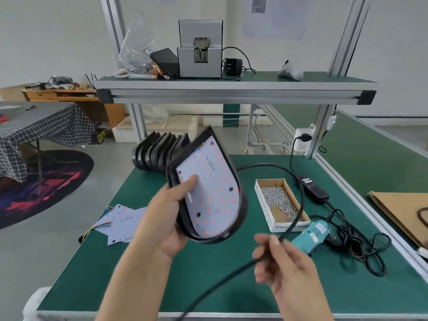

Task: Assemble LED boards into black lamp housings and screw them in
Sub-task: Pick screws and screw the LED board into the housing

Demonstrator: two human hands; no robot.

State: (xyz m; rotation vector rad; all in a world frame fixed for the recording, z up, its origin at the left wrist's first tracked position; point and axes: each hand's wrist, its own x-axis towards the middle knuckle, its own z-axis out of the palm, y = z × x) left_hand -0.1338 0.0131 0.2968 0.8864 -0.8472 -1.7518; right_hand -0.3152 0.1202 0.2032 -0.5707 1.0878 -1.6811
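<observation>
My left hand [171, 218] grips a black lamp housing [240, 205] lifted above the green table, thumb pressing on the white LED board [215, 193] seated inside it. The housing is tilted with its rounded end toward me. My right hand [284, 262] is blurred and pinches a black cable [231, 276] that runs off the table's front edge. A teal electric screwdriver [310, 235] lies on the table just behind that hand. A cardboard box of screws [278, 202] sits to the right of the housing. Loose LED boards [118, 224] lie at the left edge.
A row of empty black housings [157, 151] stands at the table's back left. A power adapter [312, 188] and tangled black cords [361, 246] lie on the right. An overhead shelf [231, 89] carries a grey screw feeder [200, 49]. Brown cardboard [403, 212] lies far right.
</observation>
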